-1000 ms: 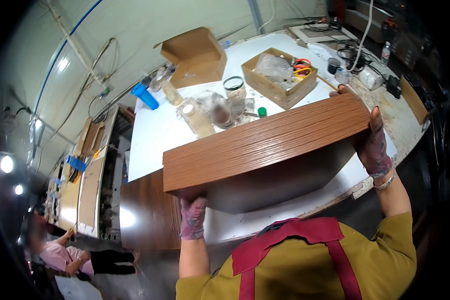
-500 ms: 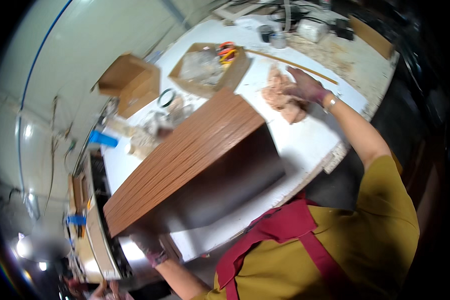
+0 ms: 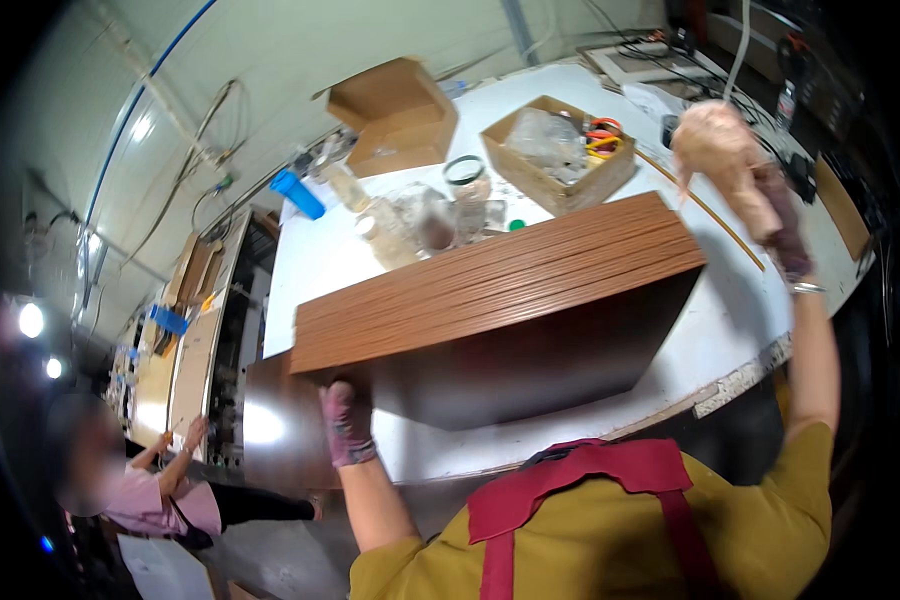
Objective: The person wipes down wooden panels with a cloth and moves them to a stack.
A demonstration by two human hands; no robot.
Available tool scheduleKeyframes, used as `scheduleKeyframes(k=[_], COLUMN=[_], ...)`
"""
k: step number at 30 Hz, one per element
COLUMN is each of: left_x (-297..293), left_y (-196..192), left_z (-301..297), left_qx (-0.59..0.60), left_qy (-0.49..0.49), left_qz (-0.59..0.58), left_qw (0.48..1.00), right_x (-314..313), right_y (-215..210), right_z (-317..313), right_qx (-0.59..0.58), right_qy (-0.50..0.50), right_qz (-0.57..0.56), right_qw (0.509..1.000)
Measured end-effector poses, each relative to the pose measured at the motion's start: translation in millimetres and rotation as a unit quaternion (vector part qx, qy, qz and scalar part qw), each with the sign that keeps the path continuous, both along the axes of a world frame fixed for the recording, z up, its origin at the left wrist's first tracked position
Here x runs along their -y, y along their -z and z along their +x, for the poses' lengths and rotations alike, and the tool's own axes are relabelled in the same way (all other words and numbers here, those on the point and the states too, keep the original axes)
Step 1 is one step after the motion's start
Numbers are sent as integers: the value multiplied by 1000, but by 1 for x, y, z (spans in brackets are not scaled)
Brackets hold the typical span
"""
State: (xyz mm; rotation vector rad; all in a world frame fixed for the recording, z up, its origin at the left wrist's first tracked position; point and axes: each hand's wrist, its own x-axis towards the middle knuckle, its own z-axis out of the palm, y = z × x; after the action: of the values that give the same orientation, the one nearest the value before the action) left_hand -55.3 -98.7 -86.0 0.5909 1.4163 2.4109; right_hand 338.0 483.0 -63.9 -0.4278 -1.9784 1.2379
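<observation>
A stack of brown wood-grain boards (image 3: 500, 285) stands on edge across the white table, its lined edges up and a dark, smooth face (image 3: 530, 355) toward me. At its near left corner is my left hand (image 3: 350, 430), in a stained purplish glove, thumb up and fingers curled against the boards; the fingertips are partly hidden. Off the stack's right end, my gloved right hand (image 3: 782, 225) grips a crumpled peach cloth (image 3: 715, 150), held up above the table.
Behind the stack are an open cardboard box (image 3: 395, 115), a shallow carton (image 3: 560, 195) with plastic bags and orange-handled tools, a roll of tape (image 3: 464, 170), bottles (image 3: 382, 235) and a blue cup (image 3: 298, 194). A yellowish stick (image 3: 705, 210) lies at right. A person (image 3: 175, 490) works at far left.
My right hand has lifted the cloth off the table and moved it right. My left hand shows more clearly at the stack's left corner. The whole view has turned.
</observation>
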Motion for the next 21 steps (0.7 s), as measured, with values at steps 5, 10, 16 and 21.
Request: scheduleKeyframes(k=[5, 10, 16, 21], left_x=[-28, -18, -55, -45], left_y=[24, -25, -30, -58], left_z=[-10, 25, -4, 20], left_qx=[31, -38, -315, -73], left_qy=[69, 69, 100, 203], left_qz=[22, -23, -88, 53], left_qw=[997, 997, 940, 975], right_x=[163, 319, 401, 319], right_y=[-189, -194, -196, -193], right_z=[-10, -200, -280, -188], right_qx=[-14, 158, 119, 144], right_qy=[7, -254, -298, -120], right_qz=[0, 284, 314, 165], right_qw=[1000, 911, 894, 968])
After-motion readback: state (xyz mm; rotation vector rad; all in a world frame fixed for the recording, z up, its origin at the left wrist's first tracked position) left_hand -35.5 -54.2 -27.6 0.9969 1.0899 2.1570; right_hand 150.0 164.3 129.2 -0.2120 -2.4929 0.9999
